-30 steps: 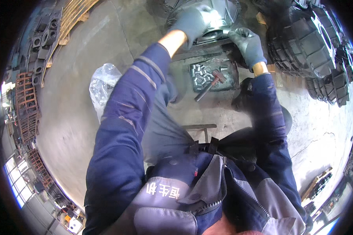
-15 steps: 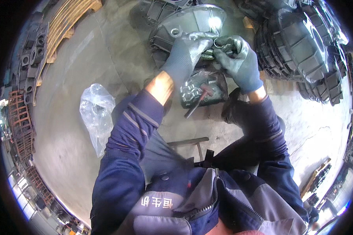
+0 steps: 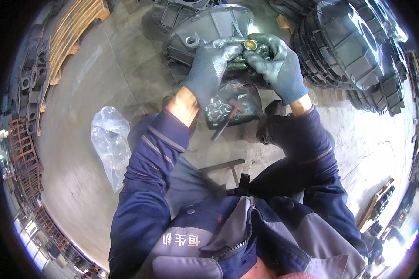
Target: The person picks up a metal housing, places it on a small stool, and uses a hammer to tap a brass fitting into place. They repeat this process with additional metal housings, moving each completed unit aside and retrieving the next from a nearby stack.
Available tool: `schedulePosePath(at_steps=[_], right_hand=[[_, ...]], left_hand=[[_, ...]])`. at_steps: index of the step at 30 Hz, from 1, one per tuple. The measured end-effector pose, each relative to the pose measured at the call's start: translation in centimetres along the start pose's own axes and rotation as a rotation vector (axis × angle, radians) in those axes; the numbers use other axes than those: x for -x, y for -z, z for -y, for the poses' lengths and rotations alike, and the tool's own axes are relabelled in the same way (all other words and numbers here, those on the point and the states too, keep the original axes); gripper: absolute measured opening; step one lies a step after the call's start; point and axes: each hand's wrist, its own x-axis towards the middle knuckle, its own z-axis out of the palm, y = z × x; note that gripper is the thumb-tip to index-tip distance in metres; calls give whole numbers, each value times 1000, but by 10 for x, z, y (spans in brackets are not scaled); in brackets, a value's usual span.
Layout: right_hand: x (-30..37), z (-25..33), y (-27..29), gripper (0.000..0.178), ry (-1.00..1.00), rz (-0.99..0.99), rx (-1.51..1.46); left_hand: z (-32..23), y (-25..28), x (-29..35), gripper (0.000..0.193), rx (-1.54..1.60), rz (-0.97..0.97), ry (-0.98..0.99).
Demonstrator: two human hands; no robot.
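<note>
A small metal bushing (image 3: 250,45) with a brass-coloured inside is pinched between my gloved hands. My right hand (image 3: 278,67) grips it between thumb and forefinger. On its other side the closed fingertips of my left hand (image 3: 212,65) meet its edge. Just beyond the hands stands a large grey bell-shaped casting (image 3: 214,23) with a round hole in its side; my hands hide part of it. Below them, a dark plastic bag (image 3: 246,100) lies open with several shiny metal parts (image 3: 217,110) in it. A hammer (image 3: 228,120) rests across the bag's near edge.
Stacked grey castings (image 3: 342,51) stand at the right. A crumpled clear plastic bag (image 3: 109,144) lies on the floor at left, with a wooden pallet (image 3: 81,35) farther off. Between my legs is a metal bar frame (image 3: 223,165). More parts line the far left edge.
The bushing has turned so that its brass-coloured inside faces up. Both hands stay together around it. The whole view has shifted a little.
</note>
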Motion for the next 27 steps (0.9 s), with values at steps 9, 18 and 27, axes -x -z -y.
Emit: schedulePosePath(at_steps=[9,18,27], right_hand=[[-12,-8,-17,39,19,-21,282],[-12,-6,-25,41,165,12,262],[-15,-9,-25,34,51,157,-154]], left_hand=[[-5,20,4,31,30,49,53],[-13,28,0,33,-22,11,25],[-12,31,-3,35,-33,71,23]])
